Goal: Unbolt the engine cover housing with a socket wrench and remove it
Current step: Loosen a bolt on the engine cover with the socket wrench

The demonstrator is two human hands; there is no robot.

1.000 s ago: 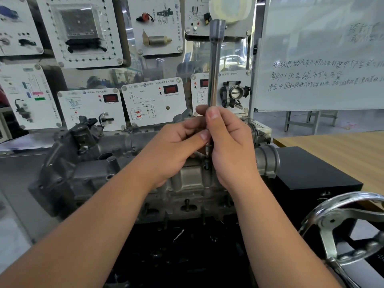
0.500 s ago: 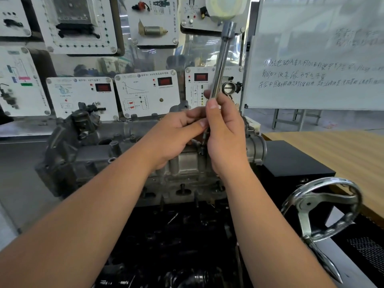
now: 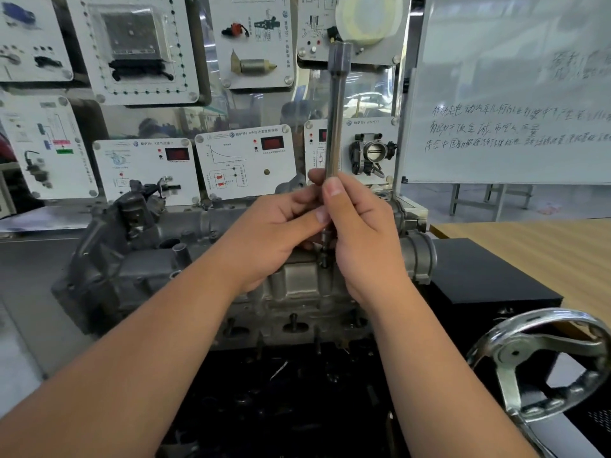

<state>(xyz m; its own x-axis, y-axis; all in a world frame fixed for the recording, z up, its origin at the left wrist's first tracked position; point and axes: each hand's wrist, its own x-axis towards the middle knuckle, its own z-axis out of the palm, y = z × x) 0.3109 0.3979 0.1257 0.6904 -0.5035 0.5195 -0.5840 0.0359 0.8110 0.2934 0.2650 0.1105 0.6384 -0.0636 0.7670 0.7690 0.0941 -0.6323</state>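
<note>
A long socket wrench [image 3: 334, 127] is held upright by both hands over the engine cover housing [image 3: 297, 285]. The right hand [image 3: 360, 233] is wrapped round the lower shaft, thumb laid up along it. The left hand [image 3: 274, 233] comes in from the other side, w/ its thumb tip pressed to the shaft just below the right thumb and its other fingers curled behind; both hands are clenched on the tool, nothing released.

Below the fingers the shaft narrows to a socket end, seated at or in a bolt [image 3: 325, 259] on the housing's top edge, directly under the right palm. Whether the socket is fully engaged cannot be told; the joint is partly hidden by the hands. Above the fingers the shaft runs straight up, its square-drive end clear of everything.

Progress, as judged: early to mid. The housing is seen seated on the engine, not lifted, so removal is not yet done. This bolt appears to be mid-work, turned by finger-spin rather than by a handle, which suggests it is loose already, though that is a guess. How many other bolts are out can't be counted from this view. Left to do: this bolt out, any others checked, housing lifted off.

Off to the right of the hands a chrome handwheel [image 3: 542, 358] is seen, well apart.
</note>
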